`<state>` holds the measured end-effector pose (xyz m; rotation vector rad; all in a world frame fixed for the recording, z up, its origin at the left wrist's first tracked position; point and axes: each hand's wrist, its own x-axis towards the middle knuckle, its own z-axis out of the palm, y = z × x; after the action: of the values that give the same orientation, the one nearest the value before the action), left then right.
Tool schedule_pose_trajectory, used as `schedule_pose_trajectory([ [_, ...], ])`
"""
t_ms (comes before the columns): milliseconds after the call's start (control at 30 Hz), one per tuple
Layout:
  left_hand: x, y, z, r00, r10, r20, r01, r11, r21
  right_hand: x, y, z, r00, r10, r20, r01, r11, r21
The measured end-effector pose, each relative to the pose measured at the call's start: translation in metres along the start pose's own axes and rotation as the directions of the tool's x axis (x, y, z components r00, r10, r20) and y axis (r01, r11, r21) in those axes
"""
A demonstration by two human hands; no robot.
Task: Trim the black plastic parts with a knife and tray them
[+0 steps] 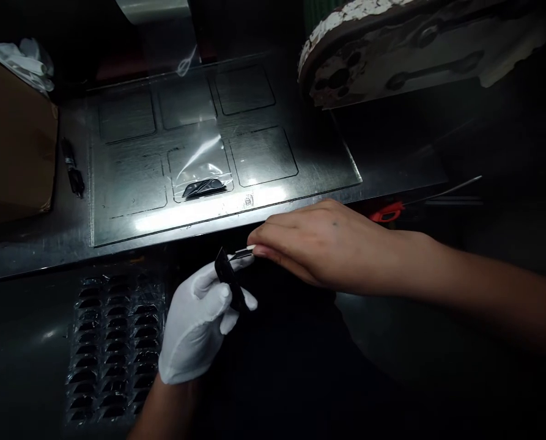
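Note:
My left hand (192, 327), in a white glove, is closed around a small, flat black piece (230, 281) tilted on edge between thumb and fingers. My bare right hand (321, 244) pinches a slim tool (242, 252) with a pale handle and a thin dark end. The tool's tip touches or nearly touches the upper part of the black piece; its exact kind is unclear. Beyond my hands, a clear plastic bag (202, 162) lies on the bench with a curved black piece (203, 187) inside.
At lower left, a clear tray (96, 324) holds rows of black pieces. A transparent mat (300, 153) with outlined squares covers the bench. A cardboard box (16, 140) and marker (73, 168) stand left, a red-handled tool (387, 212) right. A bulky lamp-like fixture (368, 67) overhangs upper right.

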<state>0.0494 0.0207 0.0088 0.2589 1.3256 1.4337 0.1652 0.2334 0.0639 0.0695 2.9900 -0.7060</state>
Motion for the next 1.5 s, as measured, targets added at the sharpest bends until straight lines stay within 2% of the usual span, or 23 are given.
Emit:
schedule_pose_trajectory([
  [200,-0.002,0.004,0.000,0.999,0.012,-0.044,-0.011,1.000,0.024,0.004,-0.008,0.000,0.996,0.042,0.075,-0.045,0.999,0.028],
  [467,-0.004,0.001,0.000,0.992,0.045,-0.114,-0.041,0.998,0.044,0.004,-0.010,0.003,0.995,0.029,0.094,-0.027,0.999,-0.023],
  [733,-0.003,0.001,0.001,0.981,0.117,-0.152,-0.123,0.992,-0.029,0.001,-0.011,0.005,0.995,-0.015,0.102,0.021,0.998,-0.063],
  [1100,-0.001,-0.001,0.004,0.977,0.059,-0.204,-0.076,0.994,-0.075,0.000,-0.011,0.004,0.992,-0.021,0.128,0.034,0.994,-0.099],
  [1300,0.001,-0.001,0.005,0.982,0.027,-0.184,-0.039,0.998,-0.058,-0.002,-0.011,0.004,0.988,-0.006,0.151,0.021,0.995,-0.093],
  [1500,0.003,0.002,0.004,0.975,0.088,-0.203,-0.102,0.993,-0.058,-0.005,-0.009,0.010,0.989,-0.032,0.141,0.045,0.995,-0.088],
])
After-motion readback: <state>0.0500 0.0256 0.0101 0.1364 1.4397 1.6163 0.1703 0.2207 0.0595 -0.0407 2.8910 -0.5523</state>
